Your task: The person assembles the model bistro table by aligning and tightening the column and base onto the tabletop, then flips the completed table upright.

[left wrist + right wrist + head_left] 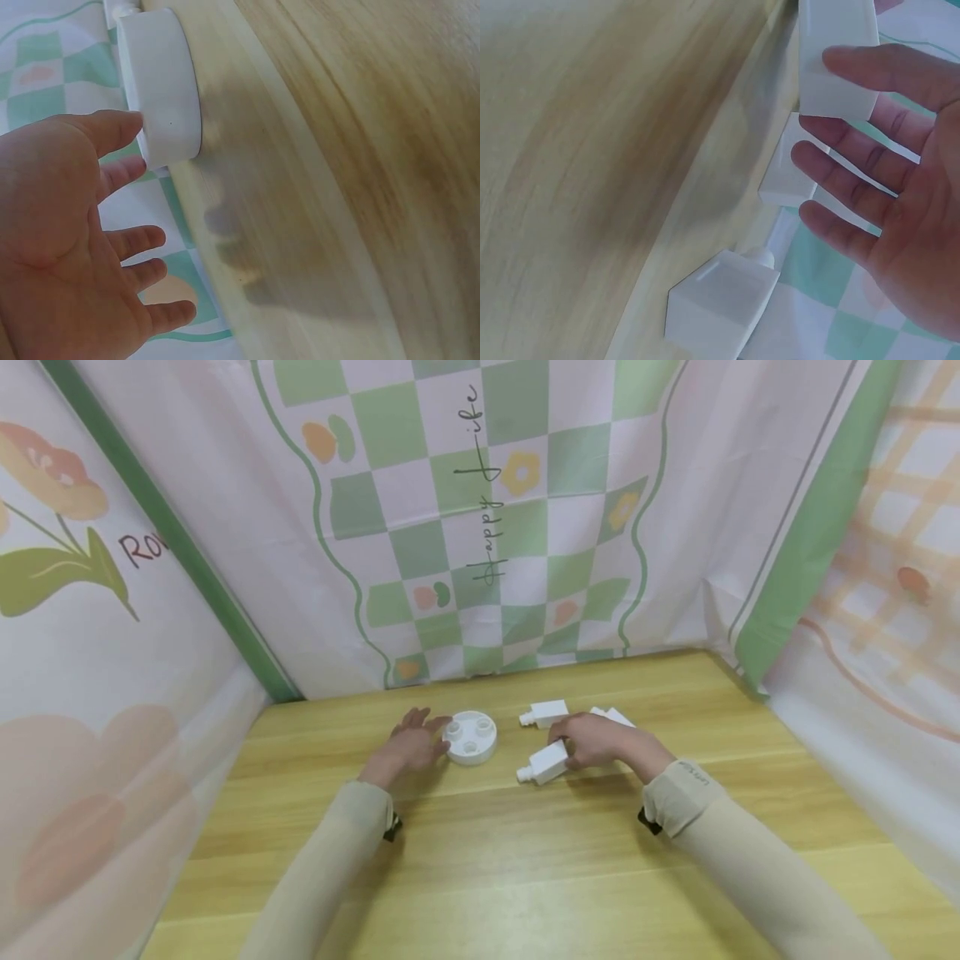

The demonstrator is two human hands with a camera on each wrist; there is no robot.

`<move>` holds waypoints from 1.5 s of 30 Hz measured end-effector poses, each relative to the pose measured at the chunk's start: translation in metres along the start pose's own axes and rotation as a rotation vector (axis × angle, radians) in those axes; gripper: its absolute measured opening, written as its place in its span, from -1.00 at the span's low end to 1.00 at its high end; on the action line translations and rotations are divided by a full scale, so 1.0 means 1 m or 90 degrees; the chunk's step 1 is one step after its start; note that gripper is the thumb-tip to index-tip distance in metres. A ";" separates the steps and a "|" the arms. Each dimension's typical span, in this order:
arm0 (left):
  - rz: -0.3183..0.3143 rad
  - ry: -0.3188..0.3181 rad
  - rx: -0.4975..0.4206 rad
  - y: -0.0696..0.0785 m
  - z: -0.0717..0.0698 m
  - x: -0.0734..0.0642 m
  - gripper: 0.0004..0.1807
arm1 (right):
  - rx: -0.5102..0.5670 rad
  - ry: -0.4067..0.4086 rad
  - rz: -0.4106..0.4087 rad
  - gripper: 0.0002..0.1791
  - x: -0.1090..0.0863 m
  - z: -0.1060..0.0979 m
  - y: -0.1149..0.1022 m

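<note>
A white round base (471, 757) with three raised round sockets lies flat on the table. My left hand (408, 745) is at its left side; in the left wrist view thumb and index finger touch or nearly touch the rim of the base (163, 82), and the other fingers are spread. My right hand (597, 739) holds a white bottle-shaped block (550, 762) between thumb and fingers, its narrow neck pointing left toward the base. Behind that hand lies a similar white block (550, 712), and another white block (618, 717) is partly hidden by it.
The wood-grain table (480, 868) ends at a hanging cloth (480, 635) with green and white checks. Patterned cloth also hangs on the left (90, 693) and right (892, 660) sides.
</note>
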State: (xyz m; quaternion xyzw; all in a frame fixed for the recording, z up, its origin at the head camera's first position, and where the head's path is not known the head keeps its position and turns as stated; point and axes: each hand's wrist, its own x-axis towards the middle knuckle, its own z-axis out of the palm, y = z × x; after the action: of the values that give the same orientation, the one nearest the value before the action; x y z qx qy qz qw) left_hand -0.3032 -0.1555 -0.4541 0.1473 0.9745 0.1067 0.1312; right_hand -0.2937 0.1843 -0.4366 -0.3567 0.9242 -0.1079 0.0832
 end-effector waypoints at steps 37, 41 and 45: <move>-0.006 -0.006 -0.022 -0.002 0.005 -0.004 -0.35 | 0.160 0.139 0.031 -0.63 0.012 -0.020 -0.016; -0.010 -0.009 -0.025 -0.002 0.006 -0.004 -0.35 | 0.175 0.154 0.051 -0.65 0.015 -0.022 -0.018; -0.009 -0.012 -0.025 -0.003 0.006 -0.003 -0.35 | 0.186 0.173 0.066 -0.66 0.019 -0.024 -0.021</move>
State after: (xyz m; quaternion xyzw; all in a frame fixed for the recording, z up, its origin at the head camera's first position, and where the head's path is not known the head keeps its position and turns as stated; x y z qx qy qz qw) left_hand -0.2992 -0.1582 -0.4593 0.1387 0.9720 0.1233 0.1443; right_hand -0.2998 0.1597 -0.4097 -0.2752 0.9186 -0.2833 0.0141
